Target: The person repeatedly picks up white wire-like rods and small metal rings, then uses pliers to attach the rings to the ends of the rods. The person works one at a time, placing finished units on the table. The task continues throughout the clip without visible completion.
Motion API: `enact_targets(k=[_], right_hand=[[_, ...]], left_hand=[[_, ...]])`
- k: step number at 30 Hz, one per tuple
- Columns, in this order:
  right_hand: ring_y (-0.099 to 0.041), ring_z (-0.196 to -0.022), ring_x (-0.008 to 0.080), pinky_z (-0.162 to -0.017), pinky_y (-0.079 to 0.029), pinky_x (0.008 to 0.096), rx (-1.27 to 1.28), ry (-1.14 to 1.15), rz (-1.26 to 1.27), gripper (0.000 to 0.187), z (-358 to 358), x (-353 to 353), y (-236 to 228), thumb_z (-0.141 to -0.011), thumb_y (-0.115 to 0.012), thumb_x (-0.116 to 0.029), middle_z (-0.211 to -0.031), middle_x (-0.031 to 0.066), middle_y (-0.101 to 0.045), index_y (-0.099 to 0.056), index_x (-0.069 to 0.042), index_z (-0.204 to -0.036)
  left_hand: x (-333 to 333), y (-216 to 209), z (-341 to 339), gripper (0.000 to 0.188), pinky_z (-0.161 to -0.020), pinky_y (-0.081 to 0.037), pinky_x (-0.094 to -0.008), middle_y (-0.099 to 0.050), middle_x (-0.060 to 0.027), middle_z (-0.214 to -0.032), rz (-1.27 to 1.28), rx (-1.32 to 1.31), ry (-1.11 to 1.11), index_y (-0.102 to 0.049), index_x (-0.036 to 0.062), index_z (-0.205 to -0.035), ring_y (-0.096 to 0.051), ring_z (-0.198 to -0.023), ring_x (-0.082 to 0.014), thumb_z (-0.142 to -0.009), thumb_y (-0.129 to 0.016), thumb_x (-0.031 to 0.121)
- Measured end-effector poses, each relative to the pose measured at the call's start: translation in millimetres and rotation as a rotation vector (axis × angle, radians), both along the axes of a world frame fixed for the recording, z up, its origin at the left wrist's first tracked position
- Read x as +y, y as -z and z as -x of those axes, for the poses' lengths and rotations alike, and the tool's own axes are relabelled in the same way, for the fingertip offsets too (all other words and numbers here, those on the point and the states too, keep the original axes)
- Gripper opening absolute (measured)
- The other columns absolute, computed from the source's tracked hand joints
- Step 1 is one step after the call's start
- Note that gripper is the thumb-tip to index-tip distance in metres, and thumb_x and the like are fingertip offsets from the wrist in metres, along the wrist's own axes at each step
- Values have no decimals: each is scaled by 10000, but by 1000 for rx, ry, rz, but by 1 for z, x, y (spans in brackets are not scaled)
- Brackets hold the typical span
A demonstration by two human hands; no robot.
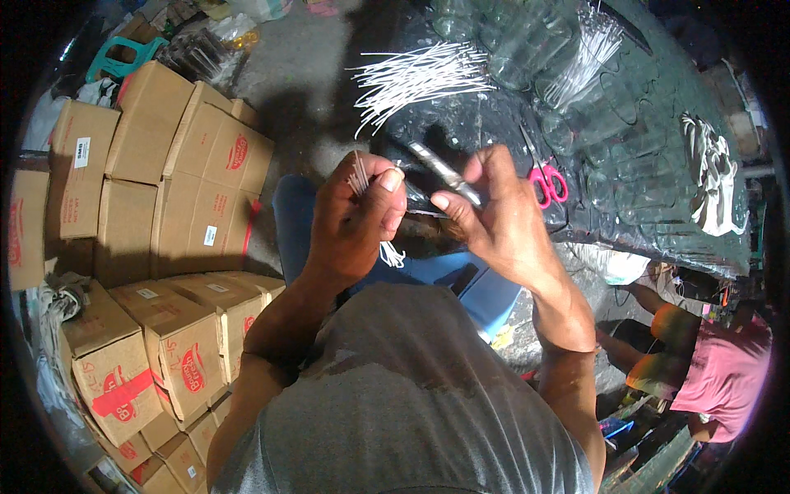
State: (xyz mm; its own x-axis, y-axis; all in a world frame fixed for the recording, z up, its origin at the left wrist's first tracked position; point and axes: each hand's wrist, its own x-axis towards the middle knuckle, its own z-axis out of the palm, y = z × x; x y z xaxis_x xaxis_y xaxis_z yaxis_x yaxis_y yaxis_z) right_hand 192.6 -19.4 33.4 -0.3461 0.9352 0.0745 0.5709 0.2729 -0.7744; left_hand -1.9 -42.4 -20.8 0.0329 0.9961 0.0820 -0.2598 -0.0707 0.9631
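Note:
My left hand [358, 216] is closed on a small bunch of thin white wicks [360, 174], whose other ends [392, 255] hang below the fist. Between the thumb and fingers of my right hand [510, 218] is a slim silver metal tool [444, 173], slanting toward the left hand; its exact kind is unclear. Both hands are raised over my lap, near the table's front edge. Just beyond them lies a spread pile of white wicks [424, 78] on the black-covered table [461, 123]. Scissors with pink handles [547, 184] lie right of my right hand.
Clear glass jars [527, 53] crowd the table's far and right parts. Another wick bundle [588, 53] lies among them, and white cloth gloves [712, 177] rest farther right. Stacked cardboard boxes [210, 177] line my left side. A person in a pink shirt [724, 370] is at the lower right.

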Motion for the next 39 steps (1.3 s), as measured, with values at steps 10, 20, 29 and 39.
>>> enact_targets(k=[10,20,29,39], right_hand=[[-623,-716,407,-629,-486,481,-271,-204,-342,410,-20,4,9,-924,-681,-334,-746,205,-598,-600,26,-744],[-636,-715,373,-628,-513,453,-304,-195,-484,400,-12,8,12,-900,-703,-336,-734,173,-591,-595,12,-737],[-620,-603,381,-544,-490,452,-276,-194,-451,478,-20,9,25,-873,-729,-414,-623,160,-563,-571,-10,-673],[-602,-562,411,-509,-462,455,-241,6,-386,536,-46,20,26,-884,-725,-429,-598,202,-561,-543,3,-624]], left_hand=[[0,-8,-5,120,-475,-345,-247,-530,-42,-717,-7,-88,16,-500,67,-947,-460,-576,-84,-1034,-510,148],[-1,-4,-2,125,-458,-328,-240,-527,-40,-708,-27,-5,42,-498,61,-922,-459,-572,-87,-1022,-522,133],[-1,-3,-7,89,-514,-371,-228,-534,-18,-721,-22,-45,97,-500,48,-977,-455,-594,-54,-1034,-506,117],[-6,-4,28,136,-594,-464,-316,-600,-80,-733,-78,647,113,-586,35,-1010,-585,-627,-169,-1028,-543,162]])
